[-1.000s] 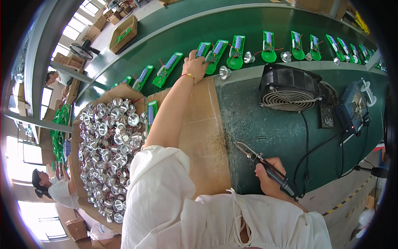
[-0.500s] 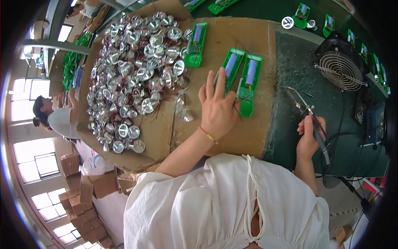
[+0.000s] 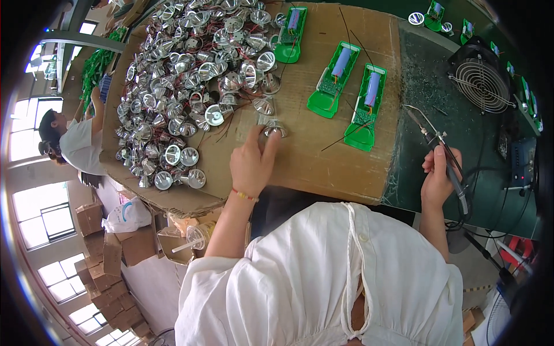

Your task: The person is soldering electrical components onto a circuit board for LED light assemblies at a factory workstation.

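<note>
My left hand [image 3: 253, 166] is on the cardboard, its thumb and fingers closed at the near rim of a silver lamp reflector [image 3: 274, 126]. Another reflector [image 3: 264, 105] lies just beyond it. In my right hand [image 3: 441, 176] is a soldering iron [image 3: 449, 168], its tip pointing up and left over the green mat. A thin bent metal piece runs alongside the iron's tip. Between my hands lie two open green housings, one [image 3: 333, 83] left of the other [image 3: 366, 109], each with a purple cylindrical battery, circuit board and loose wires.
A big heap of silver reflectors with wires [image 3: 196, 75] covers the left of the cardboard [image 3: 311, 155]. A third green housing [image 3: 289, 37] lies beside it. A fan with a round grille [image 3: 482, 86] stands at right, near a blue box [image 3: 522, 158]. Another person [image 3: 81, 138] is far left.
My left hand has moved left and nearer, from the green housings to a reflector. The two housings now lie farther apart. My right hand still holds the soldering iron.
</note>
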### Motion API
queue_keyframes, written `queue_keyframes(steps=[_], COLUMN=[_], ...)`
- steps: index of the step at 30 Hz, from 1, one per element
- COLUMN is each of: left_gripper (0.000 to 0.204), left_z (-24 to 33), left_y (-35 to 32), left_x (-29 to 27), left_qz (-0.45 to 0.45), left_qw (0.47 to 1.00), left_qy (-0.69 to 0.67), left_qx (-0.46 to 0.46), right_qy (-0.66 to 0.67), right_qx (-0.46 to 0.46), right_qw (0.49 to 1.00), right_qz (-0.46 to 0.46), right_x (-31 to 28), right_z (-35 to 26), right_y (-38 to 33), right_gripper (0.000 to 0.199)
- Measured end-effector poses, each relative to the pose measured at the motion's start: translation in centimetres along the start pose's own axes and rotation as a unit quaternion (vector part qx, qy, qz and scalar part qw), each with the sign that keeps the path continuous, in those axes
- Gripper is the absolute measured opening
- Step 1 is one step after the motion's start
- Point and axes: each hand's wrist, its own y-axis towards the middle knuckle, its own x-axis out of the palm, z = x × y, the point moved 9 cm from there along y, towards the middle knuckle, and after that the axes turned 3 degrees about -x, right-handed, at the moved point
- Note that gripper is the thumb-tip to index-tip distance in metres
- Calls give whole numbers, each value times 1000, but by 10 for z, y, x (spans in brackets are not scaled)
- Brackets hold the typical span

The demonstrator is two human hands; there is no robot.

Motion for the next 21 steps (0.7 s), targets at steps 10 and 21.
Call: queue_keyframes(steps=[10, 21], left_gripper=[11, 8], left_z=[96, 95], left_y=[-1, 18], left_x=[23, 71], left_qz=[25, -174], left_qw=[938, 912], left_qy=[-144, -371], left_qx=[314, 33], right_qy=[17, -14], right_qx=[17, -14], right_qw=[997, 985], right_qz=[-73, -171], right_x=[21, 48], right_z=[-24, -25], right_y=[-29, -37], right_gripper=[16, 20])
